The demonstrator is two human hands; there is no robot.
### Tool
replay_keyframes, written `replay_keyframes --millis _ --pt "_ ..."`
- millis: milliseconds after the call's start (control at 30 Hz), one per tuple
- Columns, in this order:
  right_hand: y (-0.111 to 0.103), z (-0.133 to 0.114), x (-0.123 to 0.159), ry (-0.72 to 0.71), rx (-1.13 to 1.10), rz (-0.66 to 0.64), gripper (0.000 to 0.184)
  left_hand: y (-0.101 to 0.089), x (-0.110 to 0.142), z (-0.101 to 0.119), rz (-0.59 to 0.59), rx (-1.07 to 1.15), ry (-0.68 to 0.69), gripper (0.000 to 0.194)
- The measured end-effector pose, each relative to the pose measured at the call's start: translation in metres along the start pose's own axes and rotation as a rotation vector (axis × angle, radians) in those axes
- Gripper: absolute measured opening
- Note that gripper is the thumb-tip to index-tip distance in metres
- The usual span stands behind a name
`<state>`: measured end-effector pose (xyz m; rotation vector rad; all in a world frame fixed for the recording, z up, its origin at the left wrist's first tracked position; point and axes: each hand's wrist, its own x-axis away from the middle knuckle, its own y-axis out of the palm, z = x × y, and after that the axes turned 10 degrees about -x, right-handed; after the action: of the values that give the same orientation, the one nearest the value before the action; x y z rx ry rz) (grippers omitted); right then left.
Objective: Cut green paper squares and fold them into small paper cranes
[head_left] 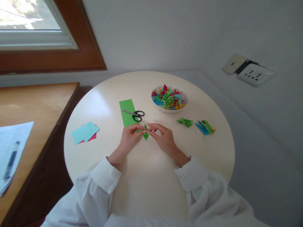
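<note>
near the middle of the round white table (146, 176), a small folded green paper (146, 136) stands between the left hand (129, 135) and the right hand (165, 138). the fingers of each hand are pinched together on it, thumb against forefinger, with hardly any gap. toward eleven o'clock from it, black-handled scissors (137, 119) lie across a green paper strip (126, 118), blades pointing about ten o'clock, handles past the strip's edge. at one o'clock a white bowl (165, 110) holds many-coloured paper cranes (167, 98). near three o'clock lie green paper cranes (188, 123), with slim folded papers (203, 127) just beyond. at nine o'clock, light-blue paper sheets (81, 133) overlap red paper (93, 136).
</note>
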<state>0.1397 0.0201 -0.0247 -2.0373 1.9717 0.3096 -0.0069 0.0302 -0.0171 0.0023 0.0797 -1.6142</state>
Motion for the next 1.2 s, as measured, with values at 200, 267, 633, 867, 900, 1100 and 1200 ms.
replay_keyframes --millis 200,267,633,867,900,1100,1200 --pt "0.001 0.002 0.001 0.024 -0.058 0.03 0.029 0.001 0.001 0.001 -0.015 0.009 -0.059 0.016" --pt "0.001 0.001 0.002 0.027 -0.057 0.024 0.029 0.001 0.001 0.001 -0.011 0.004 -0.059 0.016" --pt "0.002 0.005 0.003 0.008 -0.085 0.031 0.029 0.002 0.002 0.003 -0.041 0.062 -0.086 0.016" --pt "0.001 0.005 0.003 -0.004 -0.096 0.044 0.028 0.002 0.003 0.006 -0.017 0.069 -0.073 0.016" --pt "0.002 0.005 0.003 -0.01 -0.097 0.045 0.027 0.002 0.003 0.006 -0.021 0.074 -0.075 0.016" --pt "0.001 -0.002 0.003 -0.076 -0.023 0.045 0.02 0.002 0.005 0.007 -0.029 0.148 -0.066 0.015" --pt "0.001 -0.006 0.003 -0.114 0.035 0.05 0.017 0.003 0.006 0.008 -0.014 0.163 -0.069 0.014"
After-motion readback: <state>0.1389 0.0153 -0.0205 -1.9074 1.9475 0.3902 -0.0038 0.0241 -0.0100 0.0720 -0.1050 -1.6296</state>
